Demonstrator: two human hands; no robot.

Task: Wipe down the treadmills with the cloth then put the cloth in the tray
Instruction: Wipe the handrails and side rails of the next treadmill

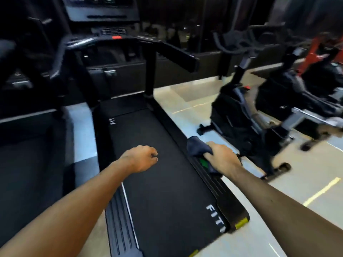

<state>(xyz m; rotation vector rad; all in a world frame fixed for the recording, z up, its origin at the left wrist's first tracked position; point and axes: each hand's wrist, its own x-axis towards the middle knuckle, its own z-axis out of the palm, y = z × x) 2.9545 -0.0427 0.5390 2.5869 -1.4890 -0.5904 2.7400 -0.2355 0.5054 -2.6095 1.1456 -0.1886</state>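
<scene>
Cloth [197, 146] sits bunched in the right hand [223, 157], fingers curled round it, pressed onto the right side rail [213, 182] of the treadmill [130, 106], about mid-length. Left hand [141, 158] hovers over the belt [157, 191], fingers loosely curled, holding nothing.

Step in hand looks like the rail wipe. To do it well:
- flatten the cloth so more of it makes contact
- even downward pressure, one long pass to the near end cap [241, 222], then the far stretch up to the upright [150, 71]
- rail is ribbed and likely traps dust, so run with the grooves, not across

Left side rail [118, 210], handrail [178, 54] and console [111, 38] probably need doing too.

Around: exercise bike [241, 115] stands just right of the rail on the pale floor [185, 97], base foot near the wiping hand, so elbow room is tight there. Second treadmill [27, 145] on the left, narrow gap between. No tray in view. Far detail is blurred.
</scene>
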